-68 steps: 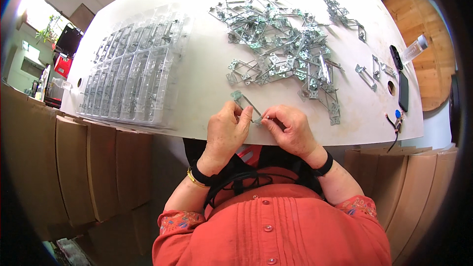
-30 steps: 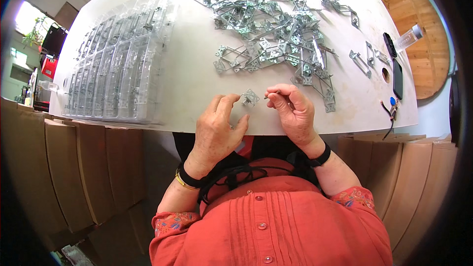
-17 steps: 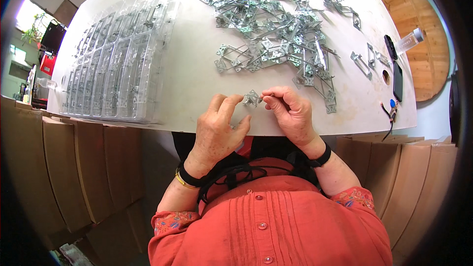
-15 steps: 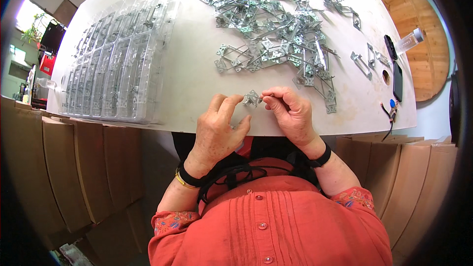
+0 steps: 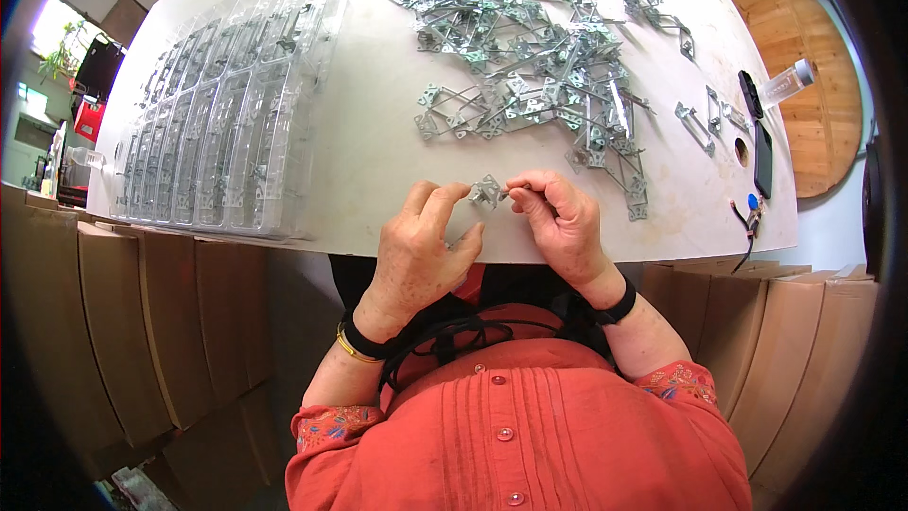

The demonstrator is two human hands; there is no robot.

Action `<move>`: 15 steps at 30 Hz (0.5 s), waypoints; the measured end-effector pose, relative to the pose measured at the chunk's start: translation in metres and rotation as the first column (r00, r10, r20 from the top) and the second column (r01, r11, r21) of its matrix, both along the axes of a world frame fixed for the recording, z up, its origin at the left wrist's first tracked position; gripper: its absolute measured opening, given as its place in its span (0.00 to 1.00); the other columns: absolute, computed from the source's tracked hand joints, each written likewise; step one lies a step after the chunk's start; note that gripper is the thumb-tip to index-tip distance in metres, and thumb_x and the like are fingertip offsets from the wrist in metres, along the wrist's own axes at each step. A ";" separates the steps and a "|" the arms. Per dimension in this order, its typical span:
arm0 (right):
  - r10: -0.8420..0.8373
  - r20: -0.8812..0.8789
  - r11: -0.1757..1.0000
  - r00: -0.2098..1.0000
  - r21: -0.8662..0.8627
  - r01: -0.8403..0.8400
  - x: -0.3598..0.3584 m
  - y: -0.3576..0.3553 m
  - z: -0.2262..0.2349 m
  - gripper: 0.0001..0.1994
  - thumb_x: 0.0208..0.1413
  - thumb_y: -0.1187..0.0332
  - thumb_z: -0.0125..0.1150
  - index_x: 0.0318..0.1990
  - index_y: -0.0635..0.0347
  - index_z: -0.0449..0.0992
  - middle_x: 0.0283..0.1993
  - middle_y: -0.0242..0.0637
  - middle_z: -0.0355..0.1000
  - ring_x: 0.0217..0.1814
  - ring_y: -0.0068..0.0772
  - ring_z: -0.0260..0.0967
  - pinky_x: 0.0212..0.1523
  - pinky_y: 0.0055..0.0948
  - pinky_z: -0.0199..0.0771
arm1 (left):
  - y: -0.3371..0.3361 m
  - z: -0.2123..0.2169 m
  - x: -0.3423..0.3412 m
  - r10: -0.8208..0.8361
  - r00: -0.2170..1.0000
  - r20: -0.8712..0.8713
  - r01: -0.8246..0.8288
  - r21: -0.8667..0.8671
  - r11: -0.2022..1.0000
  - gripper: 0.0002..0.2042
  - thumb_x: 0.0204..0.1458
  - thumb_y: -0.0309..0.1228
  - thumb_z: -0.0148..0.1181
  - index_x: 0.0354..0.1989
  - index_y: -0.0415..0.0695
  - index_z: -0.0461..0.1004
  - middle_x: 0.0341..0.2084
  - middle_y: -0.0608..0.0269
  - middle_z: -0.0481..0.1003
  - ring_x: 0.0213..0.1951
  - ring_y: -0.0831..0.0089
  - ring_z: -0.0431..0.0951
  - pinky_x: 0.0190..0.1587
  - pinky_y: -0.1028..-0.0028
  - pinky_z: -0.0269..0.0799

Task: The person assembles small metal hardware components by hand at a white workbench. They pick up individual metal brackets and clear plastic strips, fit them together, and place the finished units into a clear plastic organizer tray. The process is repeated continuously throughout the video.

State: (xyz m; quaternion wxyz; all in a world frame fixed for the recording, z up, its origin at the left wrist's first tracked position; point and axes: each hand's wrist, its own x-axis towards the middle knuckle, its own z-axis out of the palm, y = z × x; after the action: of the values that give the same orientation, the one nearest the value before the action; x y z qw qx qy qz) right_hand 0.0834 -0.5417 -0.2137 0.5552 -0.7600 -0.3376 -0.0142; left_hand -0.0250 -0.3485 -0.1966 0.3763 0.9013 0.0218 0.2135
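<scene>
Metal bracket (image 5: 486,192), small and silver, sits pinched between both of my hands just above the near edge of the white table (image 5: 378,132). My left hand (image 5: 421,246) comes up from 7 o'clock, its index finger and thumb curled toward the bracket's left side, fingers partly closed, touching or nearly touching it; I cannot tell how firm that hold is. My right hand (image 5: 558,218) comes in from 5 o'clock, thumb and forefinger closed on a thin end of the piece that sticks out toward 3 o'clock. The bracket's long axis appears to run roughly from 9 to 3 o'clock, across my view, so it lies between the two sets of fingertips, with the right hand the nearer and tighter on it.

Beyond the hands, toward 12 and 1 o'clock, a large tangled heap of similar metal parts (image 5: 530,66) spreads across the table. At 10 o'clock a stack of clear plastic trays (image 5: 227,123) with long compartments lies near the table's left edge. At 3 o'clock there are a few loose parts, a dark phone (image 5: 762,159) and a clear bottle (image 5: 787,85). Cardboard boxes (image 5: 151,322) stand below the table edge.
</scene>
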 end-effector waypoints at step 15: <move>-0.023 0.006 0.999 1.000 -0.023 0.024 0.000 0.000 0.002 0.06 0.67 0.72 0.74 0.45 0.61 0.82 0.37 0.40 0.82 0.35 0.36 0.80 0.36 0.33 0.79 | 0.000 0.003 0.000 -0.008 1.000 -0.007 0.008 -0.005 1.000 0.22 0.49 0.24 0.76 0.55 0.40 0.81 0.38 0.55 0.78 0.36 0.63 0.81 0.36 0.66 0.79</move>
State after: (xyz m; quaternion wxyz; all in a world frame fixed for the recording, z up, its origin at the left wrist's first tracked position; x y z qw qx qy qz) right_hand 0.0831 -0.5418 -0.2118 0.5451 -0.7703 -0.3302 -0.0188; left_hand -0.0252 -0.3483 -0.1940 0.3793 0.9012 0.0199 0.2089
